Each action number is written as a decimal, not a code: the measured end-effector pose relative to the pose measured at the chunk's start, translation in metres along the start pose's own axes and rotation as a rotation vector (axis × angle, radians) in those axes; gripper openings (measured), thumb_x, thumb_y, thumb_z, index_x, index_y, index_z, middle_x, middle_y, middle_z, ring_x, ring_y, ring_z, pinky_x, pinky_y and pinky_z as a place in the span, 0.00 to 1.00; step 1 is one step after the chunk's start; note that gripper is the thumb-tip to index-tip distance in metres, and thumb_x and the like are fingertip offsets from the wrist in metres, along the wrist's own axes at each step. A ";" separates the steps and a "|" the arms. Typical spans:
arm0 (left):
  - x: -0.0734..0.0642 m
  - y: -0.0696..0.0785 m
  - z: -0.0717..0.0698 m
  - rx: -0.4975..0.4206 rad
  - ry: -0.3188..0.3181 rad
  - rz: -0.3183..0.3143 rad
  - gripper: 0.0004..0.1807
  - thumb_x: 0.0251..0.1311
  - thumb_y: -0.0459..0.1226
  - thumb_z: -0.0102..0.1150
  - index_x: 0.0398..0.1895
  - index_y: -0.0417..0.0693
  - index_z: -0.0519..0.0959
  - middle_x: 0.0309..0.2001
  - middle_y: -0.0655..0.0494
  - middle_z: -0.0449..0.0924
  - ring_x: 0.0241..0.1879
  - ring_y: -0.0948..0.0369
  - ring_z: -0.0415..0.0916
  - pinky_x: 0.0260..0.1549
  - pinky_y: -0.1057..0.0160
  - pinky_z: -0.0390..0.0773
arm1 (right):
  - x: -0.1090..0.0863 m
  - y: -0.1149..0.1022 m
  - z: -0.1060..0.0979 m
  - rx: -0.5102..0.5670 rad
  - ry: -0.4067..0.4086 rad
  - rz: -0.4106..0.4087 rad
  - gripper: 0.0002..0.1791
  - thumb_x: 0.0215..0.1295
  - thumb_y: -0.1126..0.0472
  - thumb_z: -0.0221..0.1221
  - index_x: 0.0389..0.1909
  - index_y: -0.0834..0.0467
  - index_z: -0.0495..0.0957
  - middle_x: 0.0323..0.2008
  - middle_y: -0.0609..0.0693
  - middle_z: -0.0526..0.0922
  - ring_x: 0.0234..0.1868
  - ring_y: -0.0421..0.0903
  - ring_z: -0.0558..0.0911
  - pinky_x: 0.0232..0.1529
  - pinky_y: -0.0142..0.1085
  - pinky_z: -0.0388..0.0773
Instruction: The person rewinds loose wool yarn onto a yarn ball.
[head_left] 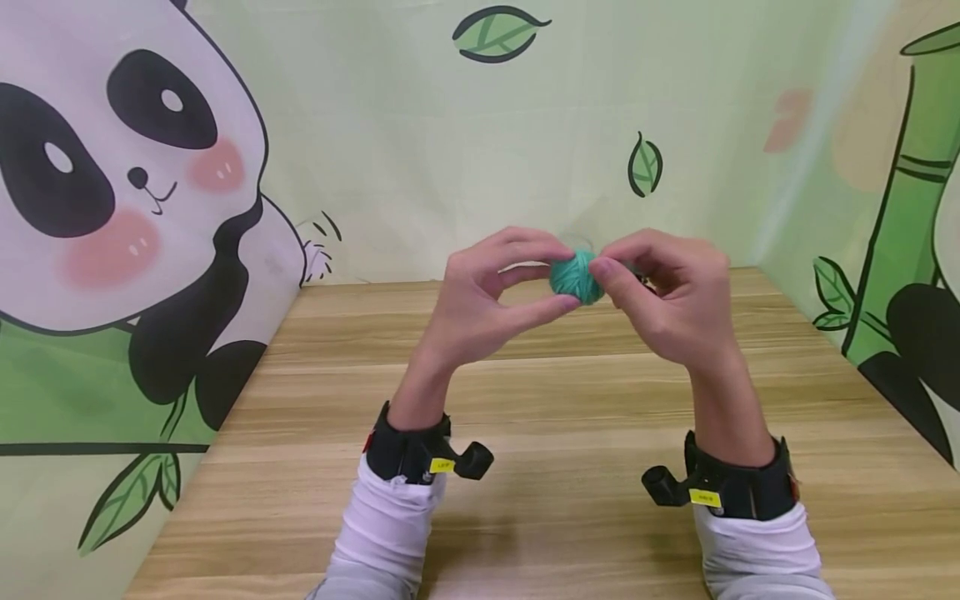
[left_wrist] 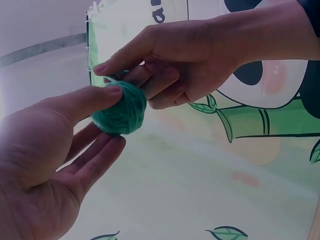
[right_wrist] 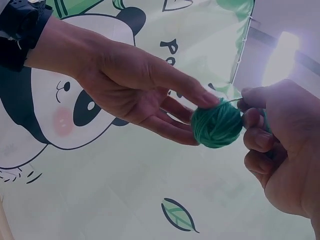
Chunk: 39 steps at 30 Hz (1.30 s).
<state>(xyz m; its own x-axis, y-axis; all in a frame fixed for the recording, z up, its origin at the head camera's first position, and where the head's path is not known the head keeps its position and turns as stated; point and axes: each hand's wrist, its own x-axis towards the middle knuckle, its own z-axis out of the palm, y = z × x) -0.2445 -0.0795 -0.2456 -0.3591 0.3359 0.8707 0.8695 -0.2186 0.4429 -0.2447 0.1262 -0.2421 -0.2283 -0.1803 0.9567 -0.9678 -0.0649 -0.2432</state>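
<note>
A small teal ball of yarn [head_left: 576, 278] is held up above the table, between the two hands. My left hand [head_left: 491, 292] grips it from the left, thumb on one side and fingertips on the other, as the left wrist view shows with the yarn ball [left_wrist: 125, 111]. At its right side, my right hand [head_left: 671, 292] pinches a strand of yarn [right_wrist: 233, 100] between thumb and forefinger. That strand runs from the ball to the pinched fingertips in the right wrist view. The other right fingers curl in close beside the ball.
Below the hands lies a wood-grain table [head_left: 555, 408]. A pale green backdrop [head_left: 390, 125] with pandas, leaves and bamboo stands behind and at both sides. Each wrist wears a black strap with a small camera, the left camera [head_left: 474, 460] and the right camera [head_left: 663, 486].
</note>
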 end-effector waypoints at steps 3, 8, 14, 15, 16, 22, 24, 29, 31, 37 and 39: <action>-0.001 0.001 0.000 -0.037 -0.046 -0.003 0.23 0.40 0.10 0.71 0.45 0.14 0.78 0.45 0.27 0.79 0.47 0.49 0.79 0.48 0.48 0.88 | -0.001 0.001 0.000 -0.003 0.048 -0.005 0.25 0.66 0.57 0.69 0.25 0.79 0.81 0.21 0.50 0.83 0.16 0.34 0.69 0.14 0.20 0.58; -0.002 0.001 -0.001 -0.116 -0.112 0.013 0.24 0.39 0.09 0.70 0.45 0.15 0.77 0.44 0.29 0.79 0.47 0.47 0.78 0.47 0.46 0.88 | -0.001 0.004 -0.001 -0.016 0.095 -0.002 0.27 0.65 0.55 0.70 0.24 0.79 0.79 0.18 0.45 0.79 0.14 0.32 0.66 0.13 0.20 0.59; -0.006 -0.012 -0.003 -0.183 -0.118 0.025 0.25 0.39 0.09 0.70 0.46 0.15 0.77 0.46 0.30 0.79 0.48 0.44 0.77 0.46 0.45 0.88 | 0.000 0.005 -0.001 0.003 0.094 0.006 0.24 0.65 0.58 0.70 0.25 0.80 0.80 0.19 0.45 0.81 0.14 0.33 0.67 0.12 0.20 0.58; -0.006 -0.014 -0.003 -0.189 -0.115 0.024 0.25 0.39 0.09 0.70 0.46 0.14 0.77 0.46 0.29 0.79 0.47 0.43 0.77 0.46 0.44 0.88 | 0.001 0.004 -0.001 0.003 0.087 0.006 0.24 0.65 0.59 0.70 0.25 0.80 0.80 0.19 0.45 0.82 0.14 0.33 0.68 0.12 0.20 0.58; -0.007 -0.015 -0.004 -0.194 -0.113 0.023 0.25 0.39 0.09 0.70 0.46 0.14 0.77 0.46 0.29 0.79 0.47 0.43 0.77 0.46 0.44 0.88 | 0.001 0.004 -0.001 0.003 0.079 0.006 0.23 0.65 0.59 0.70 0.25 0.80 0.80 0.20 0.45 0.83 0.14 0.33 0.69 0.12 0.20 0.58; -0.006 -0.014 -0.003 -0.224 -0.107 0.008 0.26 0.39 0.08 0.69 0.47 0.12 0.76 0.46 0.27 0.78 0.47 0.42 0.77 0.46 0.43 0.87 | 0.001 0.006 -0.004 -0.011 0.030 0.036 0.17 0.65 0.64 0.68 0.27 0.78 0.82 0.19 0.44 0.83 0.14 0.33 0.70 0.10 0.21 0.58; -0.006 -0.013 -0.003 -0.234 -0.110 0.007 0.26 0.39 0.07 0.68 0.47 0.12 0.75 0.46 0.26 0.77 0.47 0.42 0.77 0.46 0.43 0.87 | 0.000 0.007 -0.005 -0.010 0.021 0.048 0.15 0.65 0.66 0.67 0.27 0.77 0.82 0.19 0.43 0.83 0.14 0.33 0.70 0.10 0.22 0.59; -0.005 -0.013 -0.003 -0.244 -0.114 0.009 0.26 0.39 0.07 0.67 0.48 0.11 0.74 0.46 0.25 0.77 0.48 0.42 0.77 0.47 0.42 0.87 | -0.001 0.009 -0.007 -0.022 -0.002 0.054 0.14 0.65 0.66 0.67 0.28 0.76 0.83 0.21 0.43 0.84 0.15 0.34 0.71 0.10 0.22 0.59; -0.005 -0.013 -0.003 -0.244 -0.112 0.008 0.26 0.39 0.07 0.66 0.48 0.10 0.74 0.47 0.25 0.76 0.48 0.42 0.77 0.47 0.42 0.87 | -0.001 0.010 -0.009 -0.038 -0.019 0.060 0.14 0.65 0.66 0.66 0.28 0.76 0.84 0.22 0.43 0.84 0.15 0.33 0.71 0.10 0.22 0.59; -0.007 -0.013 -0.005 -0.253 -0.078 -0.002 0.25 0.40 0.07 0.66 0.48 0.10 0.74 0.47 0.28 0.77 0.48 0.42 0.76 0.48 0.41 0.86 | -0.002 0.009 -0.011 -0.094 -0.093 0.110 0.07 0.64 0.70 0.65 0.30 0.73 0.85 0.22 0.44 0.84 0.15 0.34 0.70 0.11 0.23 0.61; -0.007 -0.014 -0.005 -0.254 -0.059 -0.008 0.25 0.41 0.07 0.66 0.48 0.11 0.74 0.47 0.30 0.77 0.48 0.42 0.76 0.48 0.41 0.86 | -0.002 0.009 -0.011 -0.110 -0.117 0.123 0.05 0.63 0.72 0.65 0.31 0.73 0.85 0.20 0.45 0.82 0.16 0.35 0.70 0.12 0.24 0.63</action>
<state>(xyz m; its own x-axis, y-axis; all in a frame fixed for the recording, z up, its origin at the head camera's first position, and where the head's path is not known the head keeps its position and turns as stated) -0.2553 -0.0835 -0.2570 -0.3383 0.3899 0.8565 0.7512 -0.4363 0.4953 -0.2539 0.1368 -0.2449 -0.3383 -0.2936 0.8941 -0.9404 0.0709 -0.3325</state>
